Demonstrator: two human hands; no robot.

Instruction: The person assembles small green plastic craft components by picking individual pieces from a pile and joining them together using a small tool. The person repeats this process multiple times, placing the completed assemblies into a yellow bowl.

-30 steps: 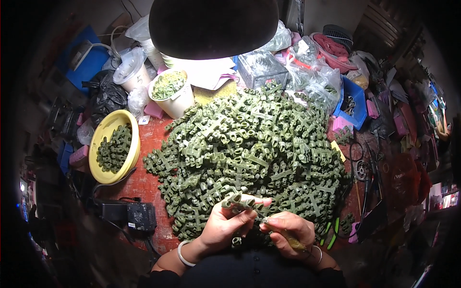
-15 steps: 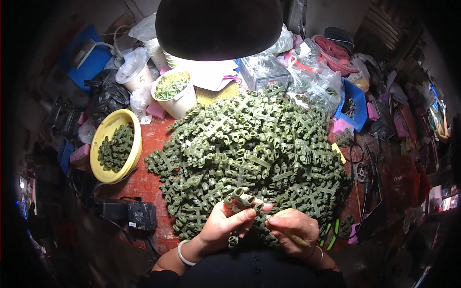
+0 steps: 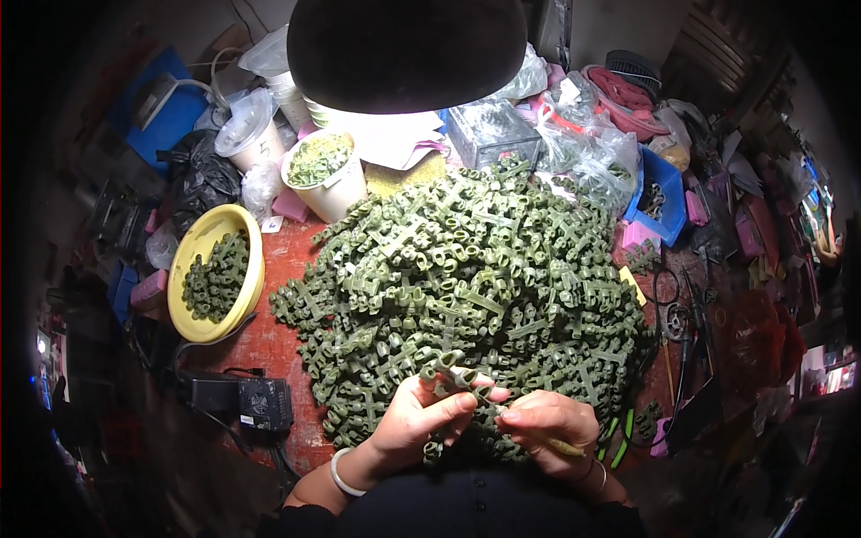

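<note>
My left hand [image 3: 414, 420] pinches a green moulded piece [image 3: 446, 372] with ring-like, hollow ends, between thumb and fingers. Close beside it, my right hand [image 3: 554, 429] is closed on a slim tool with a yellowish handle [image 3: 561, 446]. The tool's tip meets or nearly meets the piece's right end; the fingers partly hide it. Both hands are over the near edge of a large heap of similar green pieces [image 3: 448, 260], many of them joined in branching strips.
On the red tabletop [image 3: 291, 251], a yellow basin [image 3: 257, 278] of green pieces stands left, near a black power box [image 3: 265, 402]. A white bucket [image 3: 343, 197] of scraps, a clear box [image 3: 491, 134] and a blue bin [image 3: 671, 179] are behind. Green-handled pliers [image 3: 622, 439] lie right.
My right hand has shifted very slightly, the tool still beside the green piece. My left hand holds the piece almost unmoved.
</note>
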